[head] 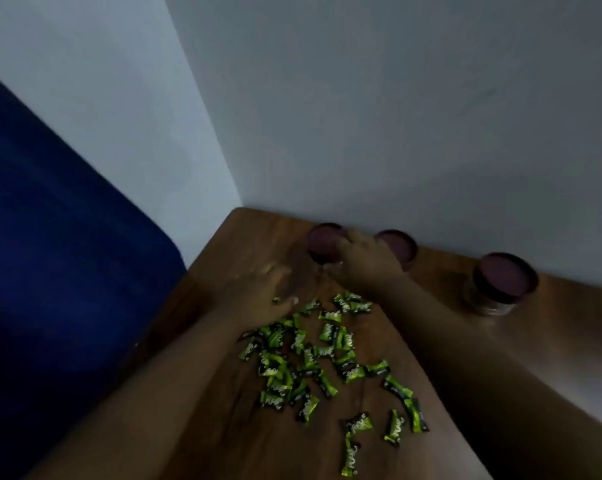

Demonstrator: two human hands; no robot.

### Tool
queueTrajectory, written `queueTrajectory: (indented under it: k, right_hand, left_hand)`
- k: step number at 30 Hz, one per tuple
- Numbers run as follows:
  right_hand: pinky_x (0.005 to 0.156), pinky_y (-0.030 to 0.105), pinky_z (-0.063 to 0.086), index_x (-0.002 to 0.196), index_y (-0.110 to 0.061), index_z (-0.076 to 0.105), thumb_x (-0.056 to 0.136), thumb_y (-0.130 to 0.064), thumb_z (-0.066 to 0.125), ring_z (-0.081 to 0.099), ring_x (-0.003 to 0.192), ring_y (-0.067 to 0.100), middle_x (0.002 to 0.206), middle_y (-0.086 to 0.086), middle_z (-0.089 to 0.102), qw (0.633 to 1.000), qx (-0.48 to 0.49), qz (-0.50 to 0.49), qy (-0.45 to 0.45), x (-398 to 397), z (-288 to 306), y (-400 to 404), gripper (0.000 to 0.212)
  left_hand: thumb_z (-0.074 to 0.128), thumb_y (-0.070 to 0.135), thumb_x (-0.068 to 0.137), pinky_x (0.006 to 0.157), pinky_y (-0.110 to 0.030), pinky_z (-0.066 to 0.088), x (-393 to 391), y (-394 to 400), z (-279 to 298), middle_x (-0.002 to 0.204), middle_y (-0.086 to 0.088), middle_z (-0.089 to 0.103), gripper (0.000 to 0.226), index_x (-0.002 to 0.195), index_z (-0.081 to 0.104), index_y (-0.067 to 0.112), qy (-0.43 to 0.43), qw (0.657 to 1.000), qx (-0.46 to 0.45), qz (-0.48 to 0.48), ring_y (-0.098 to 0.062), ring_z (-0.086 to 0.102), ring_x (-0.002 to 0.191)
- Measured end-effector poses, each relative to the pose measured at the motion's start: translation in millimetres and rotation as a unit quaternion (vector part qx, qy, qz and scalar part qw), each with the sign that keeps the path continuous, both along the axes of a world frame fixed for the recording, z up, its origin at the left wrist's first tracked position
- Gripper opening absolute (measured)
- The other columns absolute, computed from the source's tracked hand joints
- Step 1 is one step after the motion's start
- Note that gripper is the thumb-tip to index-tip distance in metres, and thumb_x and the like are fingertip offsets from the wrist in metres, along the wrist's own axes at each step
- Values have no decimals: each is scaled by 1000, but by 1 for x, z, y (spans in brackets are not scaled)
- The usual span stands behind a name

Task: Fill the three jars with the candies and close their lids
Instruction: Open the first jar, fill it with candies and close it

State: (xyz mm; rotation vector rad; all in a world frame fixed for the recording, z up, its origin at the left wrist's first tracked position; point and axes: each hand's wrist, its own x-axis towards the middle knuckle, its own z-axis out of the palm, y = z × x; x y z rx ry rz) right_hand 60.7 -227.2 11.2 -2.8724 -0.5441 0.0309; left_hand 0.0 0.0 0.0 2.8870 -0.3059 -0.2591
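Observation:
Three glass jars with dark maroon lids stand in a row against the wall: the left jar (323, 242), the middle jar (401, 249) and the right jar (504, 282). All three lids are on. Several candies in green wrappers (313, 355) lie scattered on the wooden table (223, 427) in front of them. My right hand (365, 261) reaches to the right side of the left jar and touches it; motion blur hides its grip. My left hand (264, 292) hovers just left of that jar with fingers spread, above the far edge of the candy pile.
The table sits in a corner of grey-white walls. A dark blue surface (50, 271) lies left of the table's edge. The whole picture is dim and blurred.

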Motion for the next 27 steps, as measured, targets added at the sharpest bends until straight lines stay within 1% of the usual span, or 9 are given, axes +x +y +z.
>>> queueTrajectory:
  k: [3, 6, 8, 11, 16, 20, 22, 24, 27]
  right_hand:
    - [107, 49, 42, 146, -16, 45, 89, -54, 64, 45, 136, 40, 156, 17, 36, 1000, 25, -11, -1, 39, -10, 19, 71]
    - [113, 55, 36, 159, -23, 24, 86, -65, 65, 29, 145, 46, 164, 21, 18, 996, 12, -43, 75, 70, -27, 39, 93]
    - [111, 57, 38, 161, -27, 17, 84, -71, 63, 28, 144, 48, 162, 22, 19, 992, -34, -55, 105, 80, -43, 49, 100]
    - [101, 56, 46, 159, -25, 22, 83, -68, 65, 38, 135, 48, 152, 21, 34, 993, -47, -72, 76, 80, -49, 64, 97]
    - [104, 46, 45, 145, -19, 45, 82, -65, 68, 51, 125, 41, 138, 20, 51, 982, 139, -81, 103, 49, -40, 111, 81]
    - [89, 45, 55, 123, -17, 59, 85, -68, 60, 65, 103, 29, 114, 9, 66, 909, 322, -122, 236, 17, -36, 148, 63]
    - [73, 44, 58, 130, -19, 54, 77, -85, 47, 68, 94, 27, 115, 5, 64, 901, 283, -139, 298, 2, -34, 152, 85]
    - [53, 32, 52, 136, -23, 46, 65, -97, 36, 68, 81, 21, 115, 3, 59, 919, 184, -148, 316, -8, -32, 154, 102]
    - [64, 33, 54, 135, -25, 44, 74, -88, 52, 66, 93, 23, 120, 5, 60, 921, 174, -148, 317, -19, -27, 159, 88]
  left_hand:
    - [46, 71, 85, 106, -49, 43, 8, 20, -9, 153, 0, 45, 76, 148, 43, 29, -1, 999, -17, 37, -25, 48, 134]
    - [44, 72, 84, 101, -49, 45, 16, 42, -22, 146, 0, 49, 76, 145, 45, 27, 1, 998, -24, 63, -25, 51, 128]
    - [45, 71, 85, 101, -49, 45, 24, 55, -33, 146, 0, 48, 75, 145, 45, 25, -1, 997, -28, 66, -26, 51, 129]
    - [53, 67, 88, 105, -50, 43, 38, 67, -47, 151, 0, 44, 74, 148, 41, 25, 4, 997, -55, 57, -26, 48, 133]
    - [74, 74, 65, 108, -45, 39, 53, 74, -53, 159, 3, 32, 111, 154, 20, 38, 10, 982, -186, 27, -25, 36, 142]
    - [85, 71, 47, 96, -48, 54, 53, 85, -55, 150, 8, 45, 119, 145, 22, 51, 41, 950, -305, 48, -21, 52, 130]
    - [84, 74, 43, 94, -48, 55, 48, 95, -56, 149, 10, 48, 123, 146, 21, 50, 72, 963, -260, 21, -19, 55, 127]
    - [86, 73, 42, 96, -43, 53, 47, 106, -55, 150, 8, 48, 130, 150, 22, 42, 114, 971, -208, -37, -19, 53, 129]
    - [92, 64, 41, 85, -32, 51, 53, 117, -53, 134, 5, 59, 116, 140, 38, 31, 141, 966, -196, -97, -18, 58, 118]
